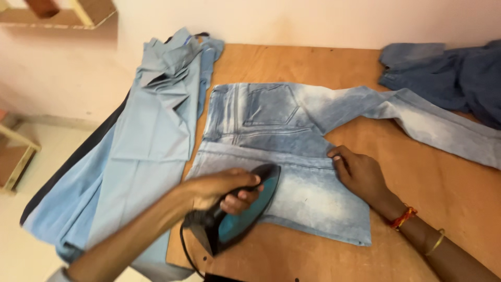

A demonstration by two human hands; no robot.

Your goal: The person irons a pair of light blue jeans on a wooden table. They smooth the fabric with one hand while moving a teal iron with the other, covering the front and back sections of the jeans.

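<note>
Electric iron (242,211), teal body with black handle: lower centre of frame, sole flat on pale washed jeans (292,156) spread across the wooden bench (417,177). Left hand (219,189) clamped round the handle, the only safe hold; likely heavy, rigid, hot underneath, cord trailing at the heel. Right hand (360,172) flat and spread, fingers pinning the denim near the crotch seam. Jeans soft yet thick, prone to creasing. Light blue cloth stack (151,136) at left; dark denim heap (449,73) upper right.
</note>
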